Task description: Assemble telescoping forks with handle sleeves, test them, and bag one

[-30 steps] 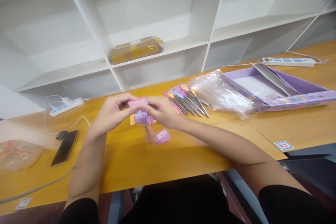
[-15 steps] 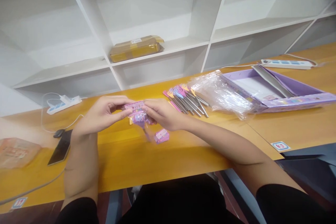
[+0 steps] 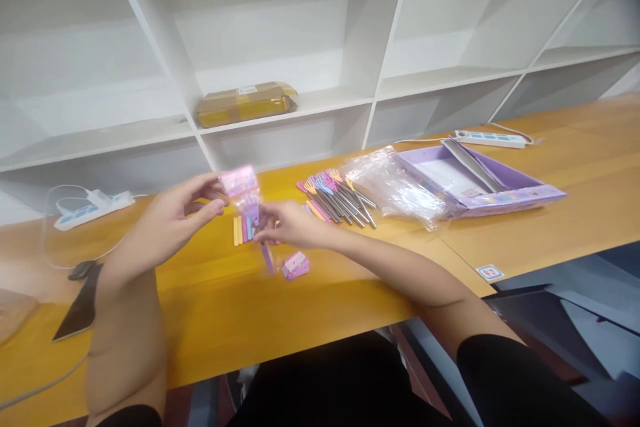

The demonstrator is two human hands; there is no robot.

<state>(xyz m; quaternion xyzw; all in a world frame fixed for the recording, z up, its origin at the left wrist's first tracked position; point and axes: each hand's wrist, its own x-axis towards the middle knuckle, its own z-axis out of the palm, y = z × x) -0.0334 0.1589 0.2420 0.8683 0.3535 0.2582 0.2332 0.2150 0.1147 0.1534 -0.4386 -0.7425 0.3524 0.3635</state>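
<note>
A purple back scratcher (image 3: 267, 257) in a clear bag with a pink header card (image 3: 240, 181) is held up over the table, blurred by motion. My right hand (image 3: 295, 223) pinches it near its middle. My left hand (image 3: 165, 230) is beside the card, thumb and fingers apart, its fingertips at the card's left edge. Below lies a row of yellow, pink and blue sticks (image 3: 243, 230), partly hidden by my right hand. A small stack of pink cards (image 3: 296, 265) lies nearer me. Several back scratchers (image 3: 340, 197) with coloured hand-shaped heads and metal rods lie to the right.
Clear plastic bags (image 3: 400, 190) lie against an open purple box (image 3: 500, 197). Power strips (image 3: 95, 209) (image 3: 493, 139) sit at both ends. A phone (image 3: 77, 307) and a black mouse (image 3: 81, 270) are at left. White shelves behind hold a taped carton (image 3: 247, 105).
My hands have moved apart. The left thumb has come off the header card, which has risen and tilted, while my right hand has shifted down the packet. The view has turned somewhat right.
</note>
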